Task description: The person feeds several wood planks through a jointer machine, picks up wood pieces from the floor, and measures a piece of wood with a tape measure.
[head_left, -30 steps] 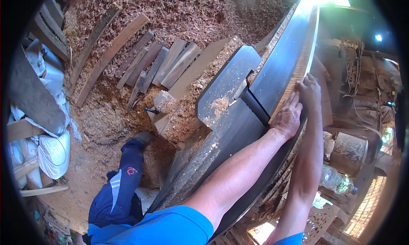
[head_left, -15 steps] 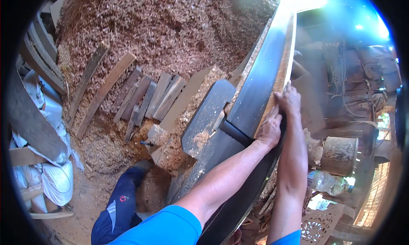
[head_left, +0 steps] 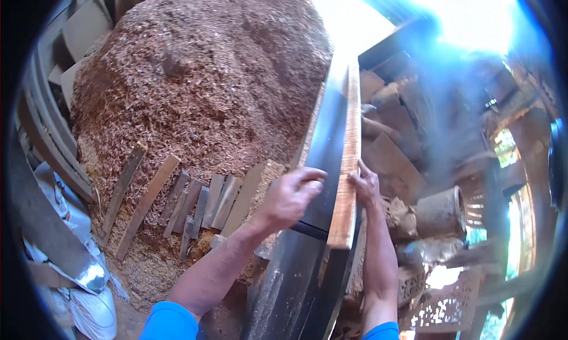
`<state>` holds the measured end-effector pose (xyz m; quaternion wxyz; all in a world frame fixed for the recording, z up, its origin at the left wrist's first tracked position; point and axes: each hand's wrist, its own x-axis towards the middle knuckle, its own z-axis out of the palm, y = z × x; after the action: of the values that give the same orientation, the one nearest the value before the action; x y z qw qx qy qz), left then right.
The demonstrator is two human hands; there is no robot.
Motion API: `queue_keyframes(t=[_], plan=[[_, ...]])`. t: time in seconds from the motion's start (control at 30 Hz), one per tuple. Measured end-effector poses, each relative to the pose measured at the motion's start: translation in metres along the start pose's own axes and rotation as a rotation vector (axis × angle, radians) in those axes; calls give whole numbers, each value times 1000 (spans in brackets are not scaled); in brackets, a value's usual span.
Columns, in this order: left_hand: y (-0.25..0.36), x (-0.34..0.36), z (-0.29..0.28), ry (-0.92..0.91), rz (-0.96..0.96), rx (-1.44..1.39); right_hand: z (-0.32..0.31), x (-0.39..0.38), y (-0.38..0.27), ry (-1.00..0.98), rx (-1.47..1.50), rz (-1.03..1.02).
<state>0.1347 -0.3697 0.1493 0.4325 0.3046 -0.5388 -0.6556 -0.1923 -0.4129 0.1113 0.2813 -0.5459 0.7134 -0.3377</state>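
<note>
A long light-brown board (head_left: 345, 216) stands along the right side of a long, dark metal machine bed (head_left: 322, 144). My right hand (head_left: 367, 186) grips the board from the right, thumb on its face. My left hand (head_left: 293, 198) is raised over the bed, left of the board and off it, blurred, fingers loosely bent and apart, holding nothing. Glare washes out the far end of the bed.
A big sawdust mound (head_left: 195, 73) lies left of the machine, with several offcuts (head_left: 142, 210) along its foot. White sacks (head_left: 92, 313) lie lower left. A cylindrical container (head_left: 438, 210) and stacked scrap wood stand on the right.
My left hand has lifted off the board and moved left. My right hand still holds it, and more of the board's face now shows. The view has tilted toward the bed's far end.
</note>
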Motion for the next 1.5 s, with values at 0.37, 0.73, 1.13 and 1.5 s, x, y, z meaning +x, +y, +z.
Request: queue_keyframes(t=[0.37,0.73,1.13,1.5], plan=[[-69,-2,163,-168,-620,-890,-66,-478,-109,-56,872,469],[-129,-183,139,-512,-402,-459,134,-899,-173,361,-293,662],[35,-608,225,-1189,-541,-513,499,-1154,-295,946,10,1403],[-34,-978,225,-1778,-1300,-36,663,-1045,-470,1379,925,1802]])
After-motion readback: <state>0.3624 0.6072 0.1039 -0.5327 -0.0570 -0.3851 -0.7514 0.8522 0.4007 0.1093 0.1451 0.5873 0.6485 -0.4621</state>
